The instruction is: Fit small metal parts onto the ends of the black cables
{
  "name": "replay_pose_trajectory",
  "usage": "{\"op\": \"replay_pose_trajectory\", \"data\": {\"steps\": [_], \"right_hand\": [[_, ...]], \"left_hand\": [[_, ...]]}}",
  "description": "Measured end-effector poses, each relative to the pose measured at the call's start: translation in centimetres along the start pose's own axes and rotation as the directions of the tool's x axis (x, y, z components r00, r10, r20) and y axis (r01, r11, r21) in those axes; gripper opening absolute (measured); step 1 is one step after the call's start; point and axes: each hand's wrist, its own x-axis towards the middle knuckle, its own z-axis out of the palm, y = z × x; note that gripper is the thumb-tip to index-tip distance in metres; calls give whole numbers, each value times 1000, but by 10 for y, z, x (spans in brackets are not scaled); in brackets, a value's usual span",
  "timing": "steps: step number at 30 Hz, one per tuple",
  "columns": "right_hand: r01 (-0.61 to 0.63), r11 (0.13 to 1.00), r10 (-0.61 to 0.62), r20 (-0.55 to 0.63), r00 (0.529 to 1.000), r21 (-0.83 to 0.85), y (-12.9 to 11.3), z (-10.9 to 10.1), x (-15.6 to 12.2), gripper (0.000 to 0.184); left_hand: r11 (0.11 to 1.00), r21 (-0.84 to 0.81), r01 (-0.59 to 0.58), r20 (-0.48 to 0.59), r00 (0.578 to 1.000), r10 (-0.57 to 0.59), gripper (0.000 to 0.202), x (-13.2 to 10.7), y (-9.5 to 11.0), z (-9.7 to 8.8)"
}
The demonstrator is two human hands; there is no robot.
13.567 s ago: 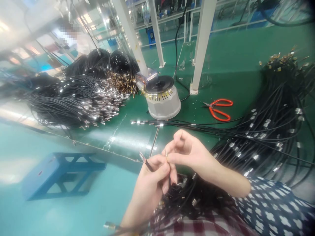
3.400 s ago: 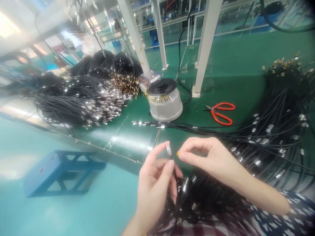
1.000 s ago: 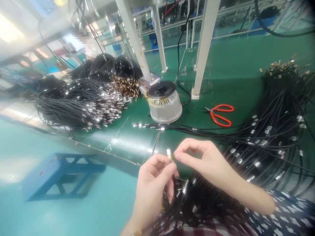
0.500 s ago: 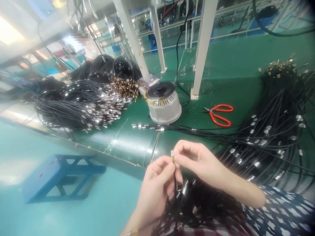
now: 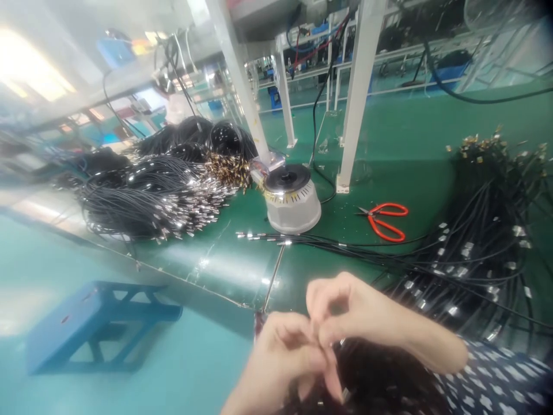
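Observation:
My left hand (image 5: pixel 283 360) and my right hand (image 5: pixel 345 314) meet low in the view, fingertips pinched together over a pile of black cables (image 5: pixel 380 380) on my lap. Motion blurs both hands. A dark cable end (image 5: pixel 258 323) sticks up from my left fingers. What my right fingertips pinch is hidden between the two hands. A few cables with metal ends (image 5: pixel 268 237) lie stretched across the green table (image 5: pixel 242 259) just beyond my hands.
A white round machine with a black lid (image 5: pixel 292 199) stands mid-table. Red-handled scissors (image 5: pixel 384 219) lie to its right. Big bundles of black cables lie at the left (image 5: pixel 151 190) and right (image 5: pixel 488 242). White posts (image 5: pixel 356 92) rise behind. A blue stool (image 5: pixel 99 323) stands on the floor.
The view has tilted up, so both hands sit lower in frame. The hands have closed together, and the small metal connector seen between the fingertips is now hidden.

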Motion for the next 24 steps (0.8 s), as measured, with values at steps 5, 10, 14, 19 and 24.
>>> {"op": "replay_pose_trajectory", "data": {"steps": [5,10,14,19,24], "right_hand": [[79,993,-50,286,957,-92,-10,-3,2,19],[-93,346,-54,-118,992,-933,-26,-52,13,22],[-305,112,-77,-315,946,-946,-15,-86,15,29],[-276,59,-15,-277,961,-959,3,-82,-1,9],[-178,280,-6,-187,982,-943,-6,-80,-27,21]], "left_hand": [[997,41,65,201,977,-72,33,-3,-8,-9],[990,142,-7,116,993,-10,32,-28,12,-37],[930,320,-180,-299,912,280,42,-55,33,-83],[903,425,-72,-792,453,409,31,-61,39,-102],[861,500,-92,-504,777,376,25,-42,24,-53]]}}
